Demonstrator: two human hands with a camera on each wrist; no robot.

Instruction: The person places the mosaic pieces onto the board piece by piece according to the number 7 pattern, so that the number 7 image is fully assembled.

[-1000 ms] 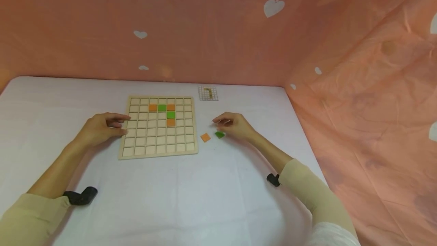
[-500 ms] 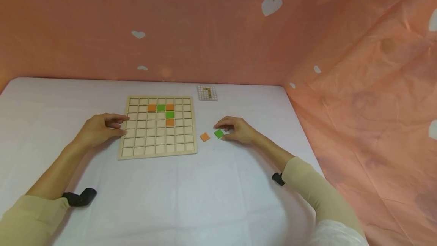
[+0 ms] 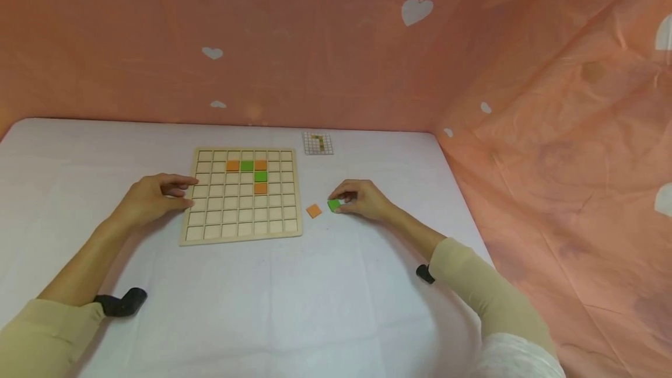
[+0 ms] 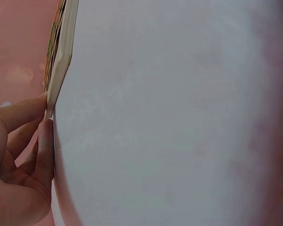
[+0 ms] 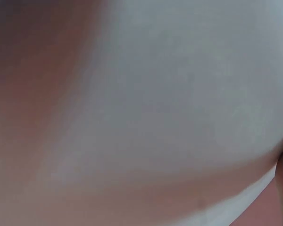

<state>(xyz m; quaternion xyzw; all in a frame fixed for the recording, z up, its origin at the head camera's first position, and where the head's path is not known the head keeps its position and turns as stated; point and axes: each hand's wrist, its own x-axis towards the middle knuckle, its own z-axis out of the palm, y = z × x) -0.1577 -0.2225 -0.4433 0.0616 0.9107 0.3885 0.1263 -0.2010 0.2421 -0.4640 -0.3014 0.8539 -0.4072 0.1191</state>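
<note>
A wooden grid board (image 3: 210, 237) lies on the white table, with orange and green tiles (image 3: 254, 172) set in its upper rows. My left hand (image 3: 149, 198) rests against the board's left edge, fingers curled along it; the left wrist view shows the fingertips (image 4: 42, 136) touching the board's edge (image 4: 61, 61). My right hand (image 3: 362, 199) sits right of the board and pinches a loose green tile (image 3: 333, 205) between thumb and fingers. A loose orange tile (image 3: 314, 210) lies just left of it. The right wrist view is only a blur.
A small pattern card (image 3: 318, 143) lies at the table's back, beyond the board. Pink sheeting with white hearts (image 3: 417, 10) walls the back and right side. Black wrist straps (image 3: 121, 302) sit on both forearms. Bare white table (image 3: 294, 308) stretches in front.
My right hand has come down onto the green tile and closed its fingers on it, shifting it slightly left. The left hand and board have stayed put.
</note>
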